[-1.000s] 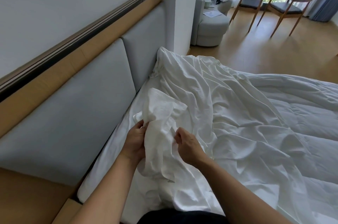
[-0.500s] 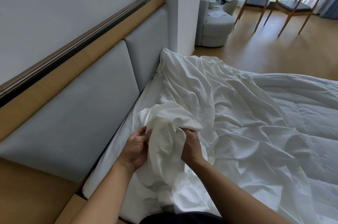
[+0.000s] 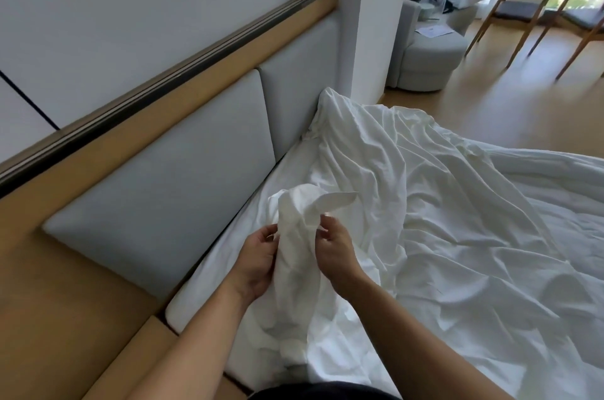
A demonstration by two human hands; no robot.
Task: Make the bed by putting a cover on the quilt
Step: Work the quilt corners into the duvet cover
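Observation:
A white, wrinkled quilt cover (image 3: 408, 203) lies spread over the bed, with the padded white quilt (image 3: 562, 203) showing at the right. One bunched corner of the cover (image 3: 299, 246) stands up between my hands near the head of the bed. My left hand (image 3: 258, 260) grips that bunch from the left. My right hand (image 3: 336, 252) pinches its cloth from the right, fingertips at the top fold. Both forearms reach in from the bottom edge.
A grey padded headboard (image 3: 183, 170) with wooden trim runs along the left. A white wall pillar (image 3: 372, 23) stands at the bed's far corner. Beyond it are a round grey armchair (image 3: 428, 56) with pillows, two wooden chairs (image 3: 523, 4) and wooden floor (image 3: 490, 112).
The bunched corner has been worked narrower and stands more upright. My right hand moved from inside the fold to pinching its top edge. The view shifted left.

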